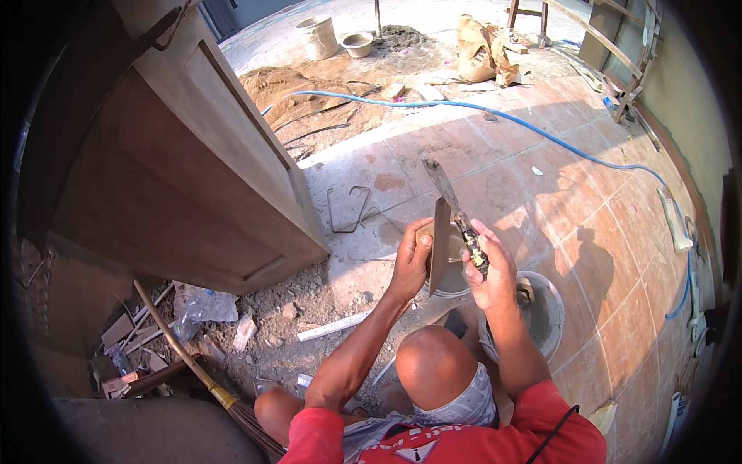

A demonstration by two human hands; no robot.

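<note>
In my right hand (492, 267) is a putty knife (442, 184), its worn metal blade pointing up and away and its dark handle spattered with yellowish marks. My left hand (412, 263) grips a plastering trowel (439, 251), seen nearly edge-on with its flat plate upright. The putty knife's blade passes close by the top of the trowel plate; whether they touch I cannot tell. Below both hands stands a bucket (454, 288) with greyish contents, partly hidden by the hands. A second bucket (550, 309), with grey mix smeared inside, is beside my right forearm.
A wooden door (232, 178) stands at the left, above rubble and a broom (182, 352). A blue hose (510, 117) crosses the tiled floor (610, 263). Sand (286, 85), a pail (317, 39), a bowl (357, 45) and a torn paper sack (478, 50) lie beyond. Bent metal rods (349, 210) rest ahead.
</note>
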